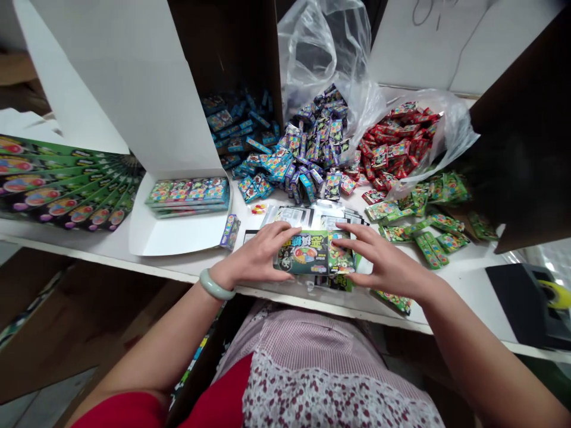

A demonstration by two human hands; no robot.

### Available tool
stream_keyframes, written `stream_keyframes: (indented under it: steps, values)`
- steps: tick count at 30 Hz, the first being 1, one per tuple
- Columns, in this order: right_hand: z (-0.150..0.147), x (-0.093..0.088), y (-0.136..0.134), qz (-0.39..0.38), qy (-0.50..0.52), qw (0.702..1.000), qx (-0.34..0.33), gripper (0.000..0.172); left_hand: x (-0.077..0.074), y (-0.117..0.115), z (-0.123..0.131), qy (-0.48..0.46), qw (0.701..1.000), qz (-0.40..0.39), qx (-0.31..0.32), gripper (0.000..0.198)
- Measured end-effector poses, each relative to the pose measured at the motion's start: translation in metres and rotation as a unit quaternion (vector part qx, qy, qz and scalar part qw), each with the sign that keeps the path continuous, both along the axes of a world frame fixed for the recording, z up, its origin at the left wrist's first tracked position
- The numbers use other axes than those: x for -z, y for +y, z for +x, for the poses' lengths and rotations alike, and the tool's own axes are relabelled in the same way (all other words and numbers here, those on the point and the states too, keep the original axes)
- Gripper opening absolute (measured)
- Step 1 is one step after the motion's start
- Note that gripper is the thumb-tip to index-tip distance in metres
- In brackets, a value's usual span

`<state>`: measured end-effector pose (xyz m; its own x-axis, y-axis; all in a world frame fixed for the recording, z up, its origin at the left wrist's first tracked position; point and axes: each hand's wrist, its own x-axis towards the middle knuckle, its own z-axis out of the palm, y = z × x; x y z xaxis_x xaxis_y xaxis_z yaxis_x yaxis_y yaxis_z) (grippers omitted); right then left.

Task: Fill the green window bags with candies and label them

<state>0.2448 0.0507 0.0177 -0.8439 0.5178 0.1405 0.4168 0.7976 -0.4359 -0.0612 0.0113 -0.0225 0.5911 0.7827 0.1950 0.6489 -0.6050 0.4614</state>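
Note:
Both hands are low over the white shelf table (134,249), close to its front edge. My left hand (254,255), wearing a pale green bangle (217,284), grips the left side of a green printed card pack (301,252). My right hand (383,255) has its fingertips on a smaller green packet (341,258) lying against that pack's right end. Beneath them lie glossy silver and white sachets (312,214). Loose green packets (428,235) are spread to the right of my right hand.
Heaps of blue-purple packets (307,154) and red packets (397,142) sit by a clear plastic bag (321,50). A white carton (178,220) holds stacked packets. Fanned green cards (57,184) lie left. A dark dispenser (530,303) stands right.

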Motion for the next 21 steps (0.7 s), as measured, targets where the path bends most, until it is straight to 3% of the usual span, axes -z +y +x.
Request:
stream_keyframes:
  steps: [4,11,13,17,21]
  values:
    - [-0.003,-0.005,0.002,-0.007,0.0,1.0,-0.006,0.054,0.003,0.001,0.006,-0.028,1.0,-0.008,-0.002,0.094]
    - [-0.016,0.011,0.0,-0.08,0.045,0.995,0.038,0.084,0.008,-0.002,0.012,-0.028,0.999,-0.004,-0.03,0.095]
    - [-0.022,0.016,-0.003,-0.067,0.085,0.991,0.073,0.078,0.009,-0.004,0.011,-0.029,0.997,0.006,-0.068,0.095]
    - [-0.04,0.024,-0.014,-0.062,0.15,0.976,0.148,0.045,0.012,-0.005,0.009,-0.033,0.994,0.025,-0.104,0.096]
    - [-0.046,0.024,0.007,-0.086,0.107,0.98,0.142,0.042,0.015,-0.005,0.004,-0.024,0.993,0.037,-0.113,0.093]
